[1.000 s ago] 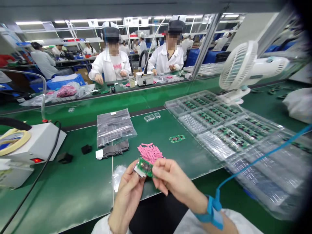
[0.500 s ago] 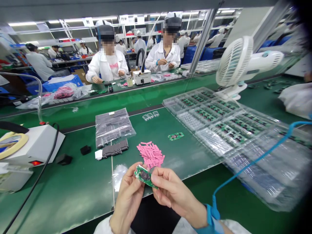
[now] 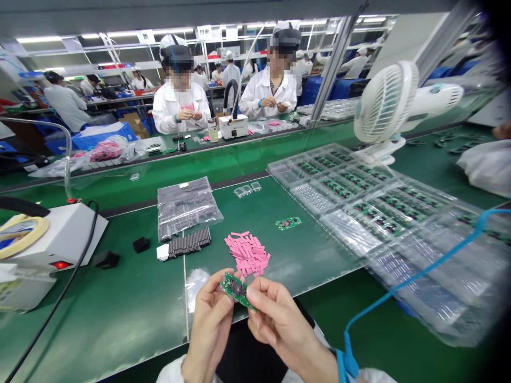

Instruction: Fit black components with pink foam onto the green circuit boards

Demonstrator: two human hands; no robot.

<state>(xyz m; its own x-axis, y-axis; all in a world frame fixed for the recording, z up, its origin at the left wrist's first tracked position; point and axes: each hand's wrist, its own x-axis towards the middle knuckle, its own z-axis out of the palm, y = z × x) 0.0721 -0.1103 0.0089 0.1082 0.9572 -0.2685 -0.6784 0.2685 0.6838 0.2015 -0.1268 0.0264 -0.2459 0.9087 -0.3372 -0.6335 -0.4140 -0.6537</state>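
Observation:
A small green circuit board (image 3: 236, 288) with a dark part in its middle is held tilted over the bench's front edge. My left hand (image 3: 212, 314) grips its left end between thumb and fingers. On the board's right end, the thumb and fingers of my right hand (image 3: 275, 314) are closed; a blue strap circles that wrist. Just beyond the hands lies a heap of pink strips (image 3: 247, 254). Another green circuit board (image 3: 288, 223) rests flat on the green bench, farther right. A small clear plastic bag (image 3: 196, 287) lies beside my left hand.
Dark grey strips (image 3: 189, 243) and a bagged stack of strips (image 3: 186, 205) lie left of centre. Clear trays (image 3: 331, 210) of circuit boards fill the right, near a white fan (image 3: 385, 101). A white machine (image 3: 75, 234) stands left. A blue cord (image 3: 419, 271) crosses at right. Co-workers sit opposite.
Both hands keep hold of the board, and my right hand has shifted slightly. Across the bench, the left co-worker's hands have come together. The camera view has moved a little.

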